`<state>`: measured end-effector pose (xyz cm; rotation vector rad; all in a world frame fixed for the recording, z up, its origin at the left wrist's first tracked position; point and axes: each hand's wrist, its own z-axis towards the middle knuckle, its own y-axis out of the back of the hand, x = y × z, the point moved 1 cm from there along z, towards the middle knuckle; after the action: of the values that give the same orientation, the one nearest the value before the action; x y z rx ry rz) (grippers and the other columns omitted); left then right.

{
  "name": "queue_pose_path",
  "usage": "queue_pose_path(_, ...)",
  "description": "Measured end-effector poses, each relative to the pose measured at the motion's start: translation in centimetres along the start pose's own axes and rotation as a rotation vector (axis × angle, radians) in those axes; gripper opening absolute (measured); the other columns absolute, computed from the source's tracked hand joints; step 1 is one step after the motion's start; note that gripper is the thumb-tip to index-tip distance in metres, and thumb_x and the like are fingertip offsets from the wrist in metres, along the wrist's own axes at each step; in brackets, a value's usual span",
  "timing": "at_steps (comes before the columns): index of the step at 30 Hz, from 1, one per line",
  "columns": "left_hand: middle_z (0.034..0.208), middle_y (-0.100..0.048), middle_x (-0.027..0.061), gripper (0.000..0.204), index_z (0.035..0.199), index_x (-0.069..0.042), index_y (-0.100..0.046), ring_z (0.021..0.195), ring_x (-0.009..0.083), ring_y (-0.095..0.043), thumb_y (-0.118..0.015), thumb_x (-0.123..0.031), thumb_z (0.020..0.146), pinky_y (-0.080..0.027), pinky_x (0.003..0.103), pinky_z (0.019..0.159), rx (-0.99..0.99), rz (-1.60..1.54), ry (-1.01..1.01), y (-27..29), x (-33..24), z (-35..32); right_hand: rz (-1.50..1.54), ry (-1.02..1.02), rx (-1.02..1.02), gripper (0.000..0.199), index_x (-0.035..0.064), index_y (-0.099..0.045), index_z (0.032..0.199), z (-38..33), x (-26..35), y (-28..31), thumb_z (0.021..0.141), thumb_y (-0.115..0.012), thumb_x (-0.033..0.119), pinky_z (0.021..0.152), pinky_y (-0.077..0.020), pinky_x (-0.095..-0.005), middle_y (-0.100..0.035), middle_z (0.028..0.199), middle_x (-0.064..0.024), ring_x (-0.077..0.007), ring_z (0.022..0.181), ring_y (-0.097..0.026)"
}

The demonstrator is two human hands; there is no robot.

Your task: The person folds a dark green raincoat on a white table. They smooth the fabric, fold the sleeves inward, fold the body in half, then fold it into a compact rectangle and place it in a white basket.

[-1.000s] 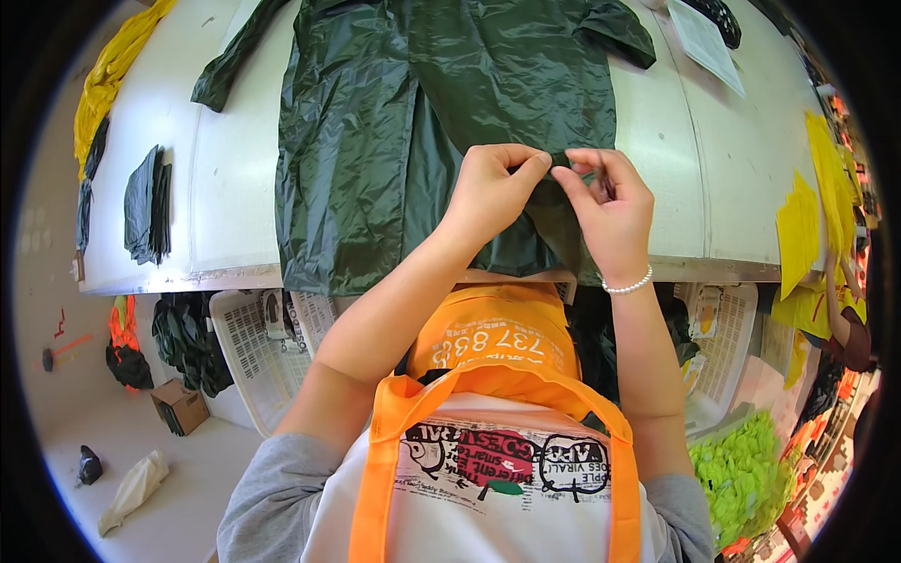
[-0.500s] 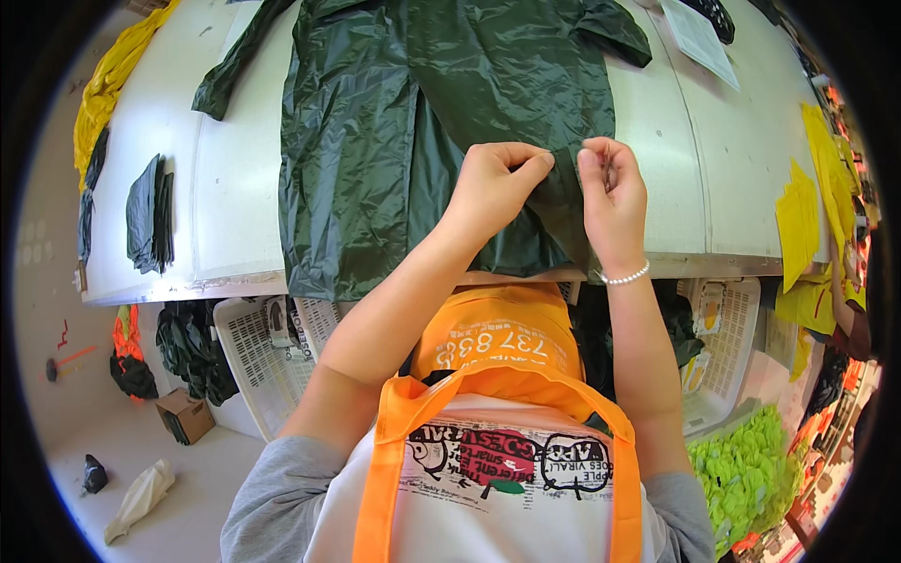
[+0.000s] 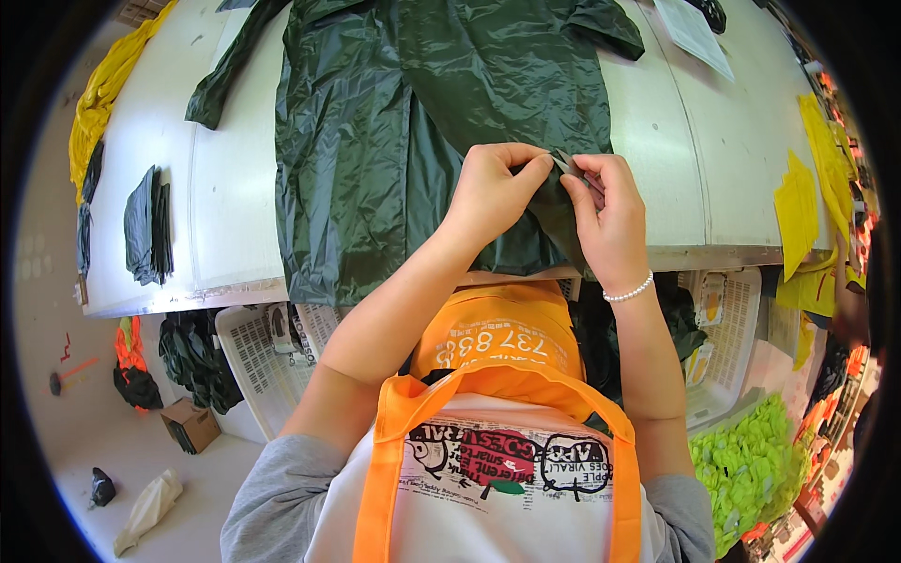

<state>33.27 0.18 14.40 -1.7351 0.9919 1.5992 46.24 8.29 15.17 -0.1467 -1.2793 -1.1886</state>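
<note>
A dark green, shiny raincoat (image 3: 347,159) lies spread on the white table, its sleeves reaching toward the far side. My left hand (image 3: 497,192) pinches the garment's edge near its right side, thumb against forefinger. Close beside it, my right hand (image 3: 608,211) is closed around small thread snips (image 3: 566,164). Their metal blades point to the left fingertips and meet the cloth edge there. Whatever lies between the blades is too small to make out. Part of the coat hangs over the table's near edge under my hands.
Folded dark pieces (image 3: 148,225) lie on the table's left, with yellow cloth (image 3: 108,84) beyond. A white sheet (image 3: 693,36) lies far right. White baskets (image 3: 249,347) stand beneath the near edge. At right are yellow pieces (image 3: 796,211), bright green bundles (image 3: 751,460) and another person's arm (image 3: 849,305).
My right hand has turned and moved left, bringing the snips' blades up to my left fingertips. The left hand keeps its pinch in nearly the same place.
</note>
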Motion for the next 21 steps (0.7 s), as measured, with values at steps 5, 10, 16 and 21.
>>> queue_pose_path(5,0.076,-0.064,-0.0001,0.022,0.091,0.006,-0.068,0.068,0.0034,-0.051,-0.063,-0.014,0.085,-0.041,0.020,0.059,0.005,-0.003,0.026,0.1,-0.5,0.0,0.003,-0.014,0.011,0.020,0.0009,-0.055,0.098,0.3,-0.4,-0.1,0.082,-0.066,0.004,0.067,-0.0508,-0.0288,-0.058,0.089,-0.0104,-0.0226,0.080,-0.062)
queue_pose_path(10,0.082,-0.067,0.0016,0.020,0.094,0.005,-0.068,0.075,0.0054,-0.056,-0.063,-0.013,0.086,-0.045,0.021,0.068,-0.042,-0.083,-0.056,0.6,0.5,0.8,0.172,-0.236,0.065,0.024,0.0019,-0.061,0.097,0.4,-0.1,0.0,0.079,-0.072,0.013,0.063,-0.0474,-0.0261,-0.061,0.085,-0.0105,-0.0140,0.073,-0.061)
queue_pose_path(16,0.106,-0.065,0.0071,0.022,0.108,0.002,-0.063,0.094,0.0108,-0.059,-0.059,-0.010,0.089,-0.043,0.021,0.087,-0.280,0.007,-0.565,1.9,-2.4,1.0,-0.244,-0.210,0.039,0.041,-0.0023,-0.066,0.092,6.1,-2.7,6.4,0.083,-0.069,0.037,0.065,-0.0465,-0.0269,-0.067,0.075,-0.0056,-0.0101,0.065,-0.054)
queue_pose_path(21,0.084,-0.066,0.0041,0.020,0.099,0.002,-0.065,0.082,0.0096,-0.061,-0.058,-0.015,0.091,-0.048,0.022,0.074,-0.247,-0.097,0.025,9.2,6.9,-4.2,-0.286,-0.126,0.017,0.047,-0.0045,-0.066,0.090,13.4,-6.8,9.9,0.084,-0.068,0.042,0.065,-0.0450,-0.0245,-0.065,0.075,-0.0038,-0.0077,0.066,-0.051)
